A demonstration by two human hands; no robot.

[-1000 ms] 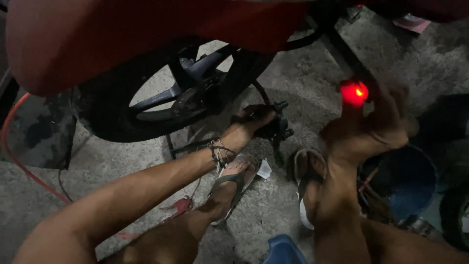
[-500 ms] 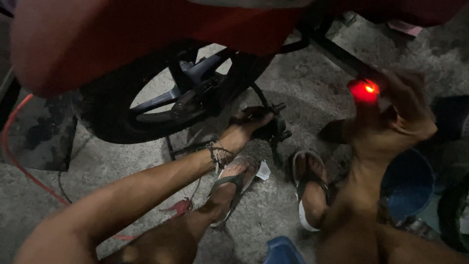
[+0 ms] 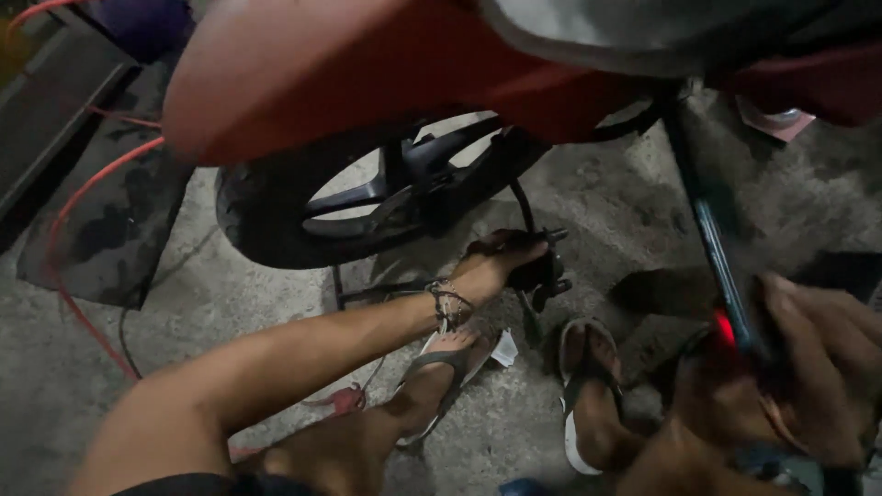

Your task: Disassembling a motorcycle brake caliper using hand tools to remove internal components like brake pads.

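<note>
I crouch beside a red motorcycle (image 3: 386, 83). My left hand (image 3: 501, 262), with a bracelet at the wrist, grips a small dark part (image 3: 547, 271) on a cable below the rear wheel (image 3: 276, 220). My right hand (image 3: 818, 358) is closed around a small torch (image 3: 735, 321) that glows red between the fingers, close to the camera at the lower right, next to a dark slanting bar of the motorcycle. My feet wear grey sandals (image 3: 579, 386) on the concrete floor.
A red hose (image 3: 64, 239) curves over the floor at the left beside a dark wet patch. A dark stand bar (image 3: 367, 294) lies under the wheel. A small white scrap (image 3: 503, 349) sits between my feet.
My right hand with the red-glowing torch has moved right and down, closer to the camera, and the glow is now mostly covered. My left hand stays on the dark part.
</note>
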